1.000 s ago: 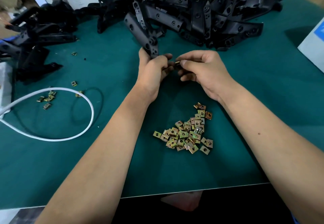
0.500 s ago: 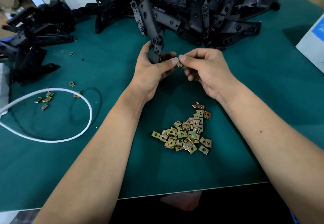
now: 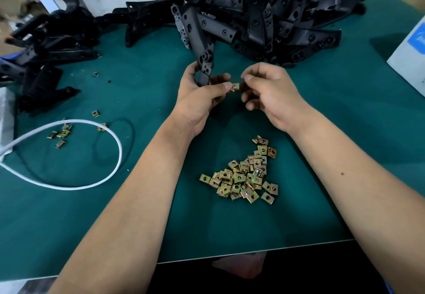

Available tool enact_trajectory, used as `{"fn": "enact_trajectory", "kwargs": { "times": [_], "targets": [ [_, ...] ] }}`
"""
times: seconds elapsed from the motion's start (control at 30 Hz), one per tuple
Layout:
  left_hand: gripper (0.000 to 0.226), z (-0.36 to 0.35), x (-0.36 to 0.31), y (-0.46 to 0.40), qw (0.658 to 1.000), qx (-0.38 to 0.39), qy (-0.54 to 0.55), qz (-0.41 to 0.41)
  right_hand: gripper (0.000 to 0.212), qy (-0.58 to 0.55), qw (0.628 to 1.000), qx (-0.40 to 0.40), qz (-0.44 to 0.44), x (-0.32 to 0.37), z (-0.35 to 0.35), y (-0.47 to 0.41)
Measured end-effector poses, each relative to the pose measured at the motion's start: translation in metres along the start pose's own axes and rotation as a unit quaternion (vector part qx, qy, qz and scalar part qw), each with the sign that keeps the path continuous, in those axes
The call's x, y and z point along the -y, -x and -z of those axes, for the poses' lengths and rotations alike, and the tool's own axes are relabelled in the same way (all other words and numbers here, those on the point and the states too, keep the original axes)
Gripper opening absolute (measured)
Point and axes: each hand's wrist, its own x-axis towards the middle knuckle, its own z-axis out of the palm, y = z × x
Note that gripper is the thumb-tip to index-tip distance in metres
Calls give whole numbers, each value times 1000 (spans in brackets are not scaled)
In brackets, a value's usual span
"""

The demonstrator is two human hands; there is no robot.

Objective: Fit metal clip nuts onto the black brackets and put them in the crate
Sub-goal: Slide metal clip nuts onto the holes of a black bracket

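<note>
The left hand [image 3: 197,100] holds a black bracket [image 3: 200,43] by its lower end, its grip closed round the bracket with fingers wrapped and thumb at the far side. The bracket stands nearly upright, leaning back toward the big bracket pile [image 3: 264,18] at the far edge of the green bench [image 3: 322,201]. A single clip nut [image 3: 235,86] sits between the two hands, at the left fingertips. The right hand [image 3: 269,93] is just beside it with its fingers curled; whether its grip is on the nut I cannot tell, since the fingers hide the contact.

Nearer the person, between the forearms, lies a nut heap [image 3: 243,176] on the bench. A few loose nuts [image 3: 60,134] lie far left, inside and near the loop of a white cable [image 3: 115,142]. More brackets [image 3: 41,47] are stacked at the far left. A white box [image 3: 411,57] stands at the right edge.
</note>
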Motion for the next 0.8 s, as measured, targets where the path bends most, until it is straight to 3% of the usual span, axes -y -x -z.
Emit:
{"fn": "enact_trajectory", "kwargs": {
  "times": [0.1, 0.2, 0.4, 0.5, 0.6, 0.8],
  "targets": [
    [64, -1, 0, 1, 1000, -15, -11, -20, 17, 103, 993, 41, 30, -3, -1, 0],
    [66, -1, 0, 0, 999, -28, -24, -25, 17, 145, 989, 20, 29, -5, -2, 0],
    [74, 4, 5, -5, 990, -81, -94, -65, 10, 3, 1000, -22, 18, -5, 2, -3],
    [83, 6, 5, -5, 990, -70, -100, -73, 4, -39, 999, -22, 9, -3, 3, -3],
    [90, 7, 2, -5, 996, -38, -63, -54, 11, -72, 997, -26, -10, -3, 5, -4],
    [37, 6, -12, -1, 994, -34, 99, 10, 17, -58, 998, -23, 12, -4, 3, -3]
  ]
}}
